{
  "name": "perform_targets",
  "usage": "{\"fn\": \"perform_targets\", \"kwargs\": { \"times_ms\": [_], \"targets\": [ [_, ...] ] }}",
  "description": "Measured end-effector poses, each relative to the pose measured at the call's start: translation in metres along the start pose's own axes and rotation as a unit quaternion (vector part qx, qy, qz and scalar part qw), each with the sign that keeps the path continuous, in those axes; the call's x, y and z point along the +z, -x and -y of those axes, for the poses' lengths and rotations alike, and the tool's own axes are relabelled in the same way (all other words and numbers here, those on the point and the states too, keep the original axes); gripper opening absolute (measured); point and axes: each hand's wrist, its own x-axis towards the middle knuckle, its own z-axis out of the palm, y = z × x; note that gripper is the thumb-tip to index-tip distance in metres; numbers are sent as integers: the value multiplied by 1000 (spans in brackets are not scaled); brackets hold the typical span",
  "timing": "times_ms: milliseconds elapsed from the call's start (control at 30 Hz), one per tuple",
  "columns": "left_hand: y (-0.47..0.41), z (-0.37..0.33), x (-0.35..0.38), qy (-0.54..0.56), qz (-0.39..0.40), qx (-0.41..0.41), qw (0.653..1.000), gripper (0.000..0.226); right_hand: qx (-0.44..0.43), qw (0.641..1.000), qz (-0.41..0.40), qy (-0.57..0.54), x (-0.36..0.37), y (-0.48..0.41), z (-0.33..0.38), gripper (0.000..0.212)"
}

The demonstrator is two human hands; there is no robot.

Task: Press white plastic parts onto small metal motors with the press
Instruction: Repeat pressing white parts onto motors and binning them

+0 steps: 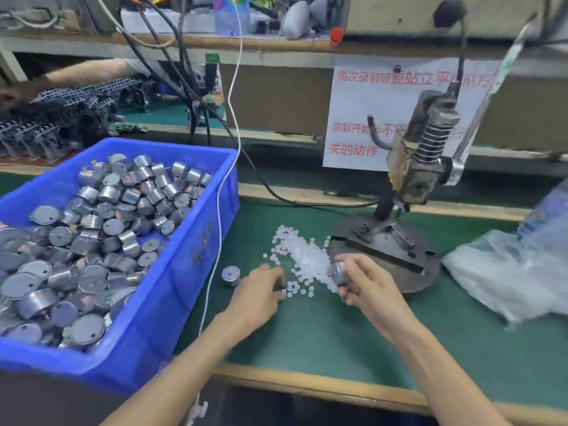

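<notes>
The right hand (365,290) is gripping 1 small silver cylindrical metal motor (339,273) just beside the grimy grey lever press (421,158). The left hand (259,292) is reaching into the loose pile of small white plastic parts (307,256); whether it is pinching 1 is unclear. Taking a single part and seating it squarely on the shaft is probably mattering most.

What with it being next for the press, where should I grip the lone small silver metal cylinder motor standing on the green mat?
Pinch the silver metal motor by its curved side wall, from above. It stands on end, flat face up, apart from the blue plastic bin, so both sides are free.
</notes>
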Motion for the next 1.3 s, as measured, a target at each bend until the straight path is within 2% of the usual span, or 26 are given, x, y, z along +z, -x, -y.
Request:
{"fn": "perform_targets", "kwargs": {
  "times_ms": [100,200,267,333,400,500,633,800,900,1067,1300],
  "targets": [
    [-3,3,4,43,-23,13,999,5,17,999,8,40,3,10,-16,17],
    [-3,3,6,31,-42,30,998,4,25,999,-10,41,7,11,-25,20],
    [0,-1,9,51,-74,50,995,8,12,999,-18,42,6,12,-28,19],
    [2,-13,13,90,-68,85,990,13,-14,999,-20,40,3,12,-30,20],
    [3,-26,22,69,-33,140,987,9,-42,998,-18,48,1,13,-32,21],
    [3,-30,35,-4,-49,210,976,9,-71,993,-30,84,2,14,-34,22],
    [7,-18,45,92,-85,191,974,8,-85,989,-31,119,3,17,-41,16],
    [9,-12,50,156,-102,171,967,4,-108,983,-26,147,2,18,-47,11],
    [9,-10,48,183,-105,152,965,13,-126,975,-24,179,1,19,-50,16],
    [8,-10,50,78,-111,132,982,31,-124,974,-10,190,1,17,-54,19],
    [8,-10,50,70,-103,126,984,21,-145,965,-17,220,3,18,-51,24]
  ]
}}
